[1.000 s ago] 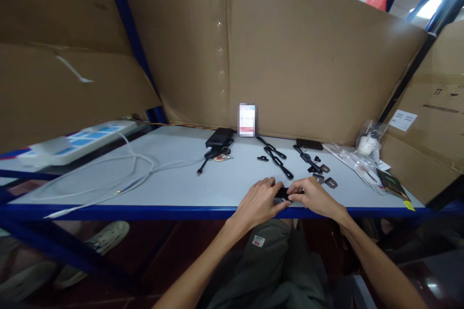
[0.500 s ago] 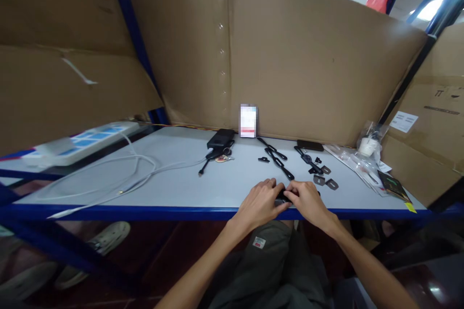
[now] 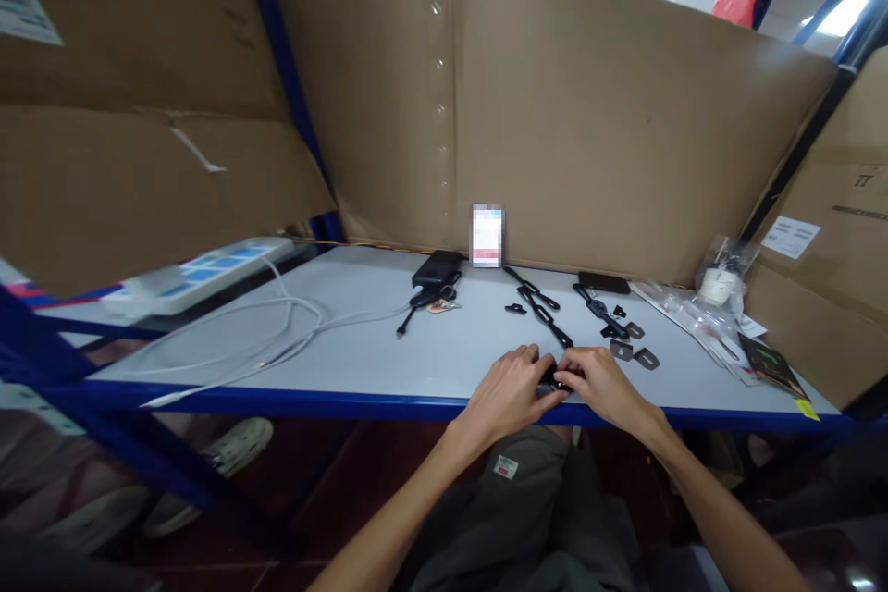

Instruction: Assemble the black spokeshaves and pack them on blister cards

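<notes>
At the front edge of the table, my left hand [image 3: 510, 391] is closed around a small black part [image 3: 550, 377], thumb in front and fingers behind. My right hand [image 3: 602, 386] pinches at the same part from the other side, its fingertips close to my left fingers. Much of the part is covered, so its exact kind is unclear. Just beyond my hands lie black looped straps [image 3: 545, 319] and, to their right, another black strap piece [image 3: 595, 307]. Several flat dark plates [image 3: 622, 350] with cut-outs rest near my right hand. A small black clip [image 3: 515, 308] lies left of the straps.
A lit phone [image 3: 487, 236] leans on the cardboard wall [image 3: 555, 111]. A black box-shaped device [image 3: 437, 268] with a short cable, a white cable [image 3: 298, 347] and a power strip [image 3: 208, 273] are leftward. A dark flat device [image 3: 603, 282] and plastic bags [image 3: 694, 324] lie rightward.
The view has turned slightly left, so everything appears further right. My hands stay on the black part; my right fingers have shifted slightly, and the bit showing beyond my right hand is no longer visible.
</notes>
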Motion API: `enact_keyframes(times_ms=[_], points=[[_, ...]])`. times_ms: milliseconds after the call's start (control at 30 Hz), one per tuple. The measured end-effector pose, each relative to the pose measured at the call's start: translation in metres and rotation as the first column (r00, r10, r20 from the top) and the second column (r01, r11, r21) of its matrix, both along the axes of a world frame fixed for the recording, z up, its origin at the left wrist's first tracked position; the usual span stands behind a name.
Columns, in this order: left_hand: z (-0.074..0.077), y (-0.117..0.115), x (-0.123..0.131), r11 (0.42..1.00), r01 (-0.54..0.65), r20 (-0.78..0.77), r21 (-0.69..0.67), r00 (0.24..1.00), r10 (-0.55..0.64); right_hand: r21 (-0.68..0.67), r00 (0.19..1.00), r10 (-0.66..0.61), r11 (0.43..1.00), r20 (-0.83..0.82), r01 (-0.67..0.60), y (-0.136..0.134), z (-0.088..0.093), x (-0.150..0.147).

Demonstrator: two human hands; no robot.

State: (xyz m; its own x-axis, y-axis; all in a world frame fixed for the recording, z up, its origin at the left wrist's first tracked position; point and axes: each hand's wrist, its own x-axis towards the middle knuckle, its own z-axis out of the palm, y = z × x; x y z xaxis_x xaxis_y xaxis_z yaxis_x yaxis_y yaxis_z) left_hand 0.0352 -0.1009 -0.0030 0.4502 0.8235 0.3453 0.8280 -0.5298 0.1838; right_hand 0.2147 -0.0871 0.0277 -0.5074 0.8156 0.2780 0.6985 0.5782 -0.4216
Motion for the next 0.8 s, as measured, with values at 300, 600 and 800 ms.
enact_keyframes(times_ms=[300, 600, 800], points=[[0.002, 0.000, 0.001, 1.000, 0.000, 0.002, -0.002, 1.000, 0.000, 0.201, 0.970, -0.221, 0.959, 0.099, 0.198, -0.007, -0.021, 0.003], [0.002, 0.000, 0.001, 1.000, -0.005, 0.005, -0.010, 1.000, 0.006, 0.236, 0.940, -0.291, 0.940, 0.178, 0.246, -0.010, -0.023, -0.007], [0.001, 0.000, 0.000, 1.000, 0.002, -0.002, -0.007, 1.000, -0.002, 0.165, 0.967, -0.223, 0.965, 0.125, 0.202, -0.009, -0.017, -0.003]])
